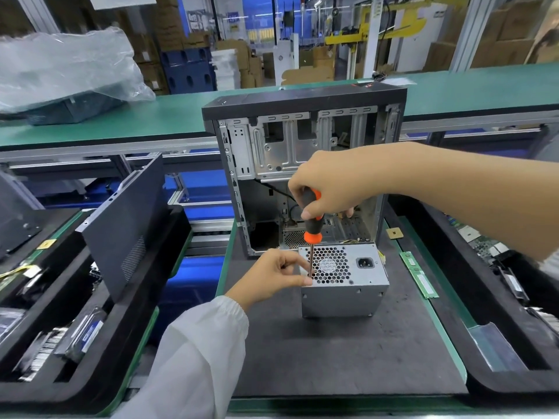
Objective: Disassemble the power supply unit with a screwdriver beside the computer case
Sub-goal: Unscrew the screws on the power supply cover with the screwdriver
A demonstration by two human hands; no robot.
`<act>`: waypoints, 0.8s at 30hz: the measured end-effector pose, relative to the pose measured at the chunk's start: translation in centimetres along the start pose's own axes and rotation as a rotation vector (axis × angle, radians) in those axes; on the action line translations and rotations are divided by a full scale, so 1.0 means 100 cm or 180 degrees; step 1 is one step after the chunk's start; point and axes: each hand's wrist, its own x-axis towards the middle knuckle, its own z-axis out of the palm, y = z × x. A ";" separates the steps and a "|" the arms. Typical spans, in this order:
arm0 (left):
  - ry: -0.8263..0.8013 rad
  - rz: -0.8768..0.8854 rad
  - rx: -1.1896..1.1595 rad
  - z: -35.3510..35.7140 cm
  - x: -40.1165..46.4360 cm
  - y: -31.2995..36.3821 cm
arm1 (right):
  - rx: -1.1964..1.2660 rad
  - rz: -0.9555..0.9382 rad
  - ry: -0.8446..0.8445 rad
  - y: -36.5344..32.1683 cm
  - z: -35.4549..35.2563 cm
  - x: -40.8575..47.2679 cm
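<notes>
The power supply unit stood on the dark mat of the worktop, just in front of the opened computer case, fan-grille face turned up and the mains socket to the right of the grille. The screwdriver was held near vertical, its black/orange handle wrapped by the curled fingers of the right hand. The shaft ran down to the left edge of the grille face; the tip itself was hidden behind the left hand, so seating in a screw head could not be confirmed. The left hand's thumb and forefinger were closed narrowly at the lower shaft — whether the shaft or a screw was pinched could not be told.

Judged step: a screw at the front-left corner of the top face was being engaged or backed out.

Recommended technique:
- Shaft to be kept square to the face – a tilted bit tends to cam out and round the head.
- Axial pressure to be applied from the right hand before any turn is made; approx. steady, not jerky.
- Left fingers to be used as a guide only, kept clear of the tip, and ready to catch the screw once loose.
- Unit stood unclamped on the mat, so it may twist or shift under torque; bracing w/ the left palm is advised if that occurs.
</notes>
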 end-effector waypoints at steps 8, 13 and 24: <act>0.0138 -0.0048 0.0199 0.008 -0.002 -0.013 | 0.0191 0.0072 0.0099 0.010 0.001 -0.007; 0.0169 -0.0039 0.0343 0.013 -0.003 -0.017 | 0.0389 0.0219 0.0248 0.021 -0.007 -0.017; 0.0613 -0.0769 -0.1084 0.017 0.015 0.003 | 0.0485 0.0621 0.0161 0.048 0.012 -0.037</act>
